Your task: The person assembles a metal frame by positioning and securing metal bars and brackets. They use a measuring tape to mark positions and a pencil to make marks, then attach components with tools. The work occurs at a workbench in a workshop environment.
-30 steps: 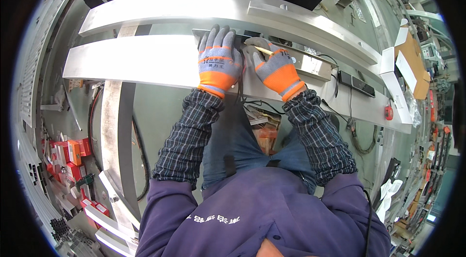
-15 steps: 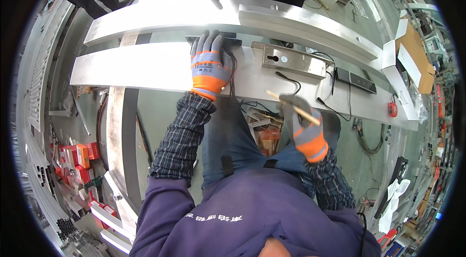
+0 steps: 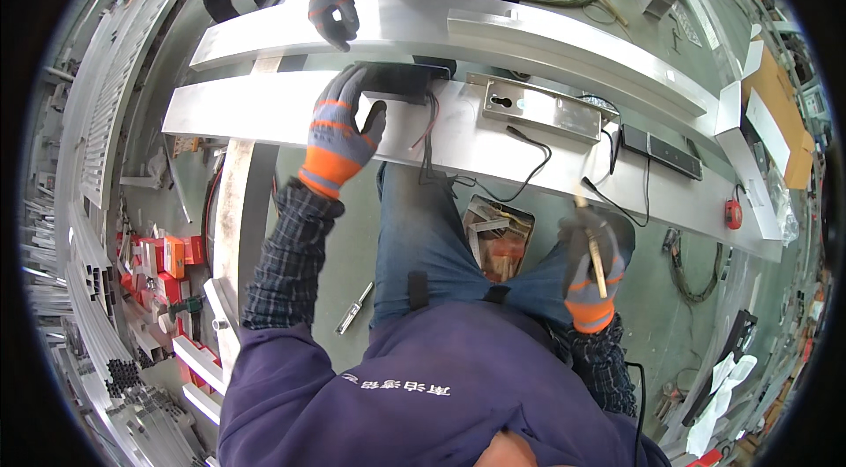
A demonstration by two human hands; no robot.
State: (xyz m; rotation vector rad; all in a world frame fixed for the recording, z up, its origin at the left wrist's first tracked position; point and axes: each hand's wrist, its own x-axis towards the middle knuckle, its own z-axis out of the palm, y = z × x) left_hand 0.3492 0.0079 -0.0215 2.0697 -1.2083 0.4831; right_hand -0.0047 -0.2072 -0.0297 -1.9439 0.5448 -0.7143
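Note:
My left hand [image 3: 337, 134], in a grey and orange glove, rests over the near silver metal beam [image 3: 238, 106]. Its fingertips touch the left end of a black rectangular box [image 3: 401, 82], and the thumb stands apart from the fingers. Thin wires [image 3: 429, 128] hang from the box across the beam. Low by my right thigh, my right hand [image 3: 589, 269] is closed round a thin wooden stick [image 3: 596, 255], blurred a little by motion. On the beam, right of the box, sits a metal lock case [image 3: 542, 110] with a keyhole-shaped opening. Black cables [image 3: 538, 150] run beside it.
Across the beams a co-worker's gloved hand [image 3: 332, 9] reaches over the far beam [image 3: 264, 37]. A black and silver panel [image 3: 661, 152], a red tape measure [image 3: 733, 213] and an open cardboard box [image 3: 775, 114] lie to the right. A tool tray [image 3: 498, 238] stands below, between my legs.
My left hand has slid left off the top of the black box to its end. My right hand has moved down and right with the stick, now more upright. The co-worker's hand has shifted left.

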